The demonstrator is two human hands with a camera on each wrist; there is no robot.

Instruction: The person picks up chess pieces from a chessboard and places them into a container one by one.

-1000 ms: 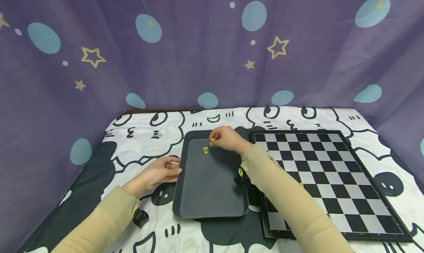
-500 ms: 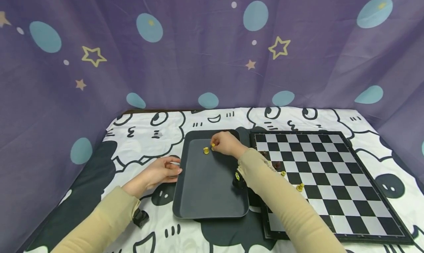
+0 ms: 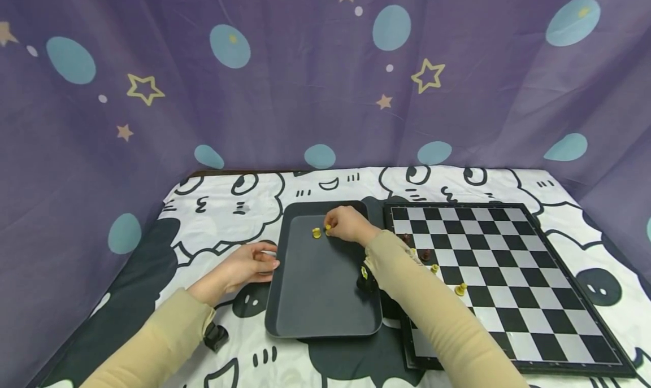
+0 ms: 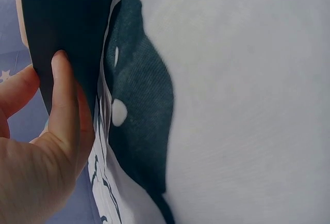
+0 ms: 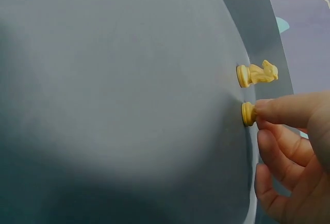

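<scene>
My right hand (image 3: 348, 224) pinches a yellow chess piece (image 5: 247, 114) between thumb and finger over the far part of the grey tray (image 3: 322, 303). Its round base shows at the tray floor, while its top is hidden by the fingertips. Just beside it a yellow knight (image 5: 255, 74) stands upright in the tray. At the tray's left side my left hand (image 3: 249, 265) holds the rim, the thumb at its edge and the fingers against the outer wall (image 4: 72, 22).
Right of the tray lies a black-and-white chessboard (image 3: 508, 275). Near its left side stand a yellow pawn (image 3: 460, 289), a smaller yellow piece (image 3: 434, 268) and dark pieces (image 3: 425, 254), partly behind the right sleeve (image 3: 422, 286). A patterned cloth (image 3: 224, 207) covers the table; a purple curtain (image 3: 285, 117) hangs behind.
My right hand has brought the yellow chess piece slightly nearer and down beside the knight. The right forearm has shifted left, uncovering pieces on the chessboard. My left hand stays at the rim.
</scene>
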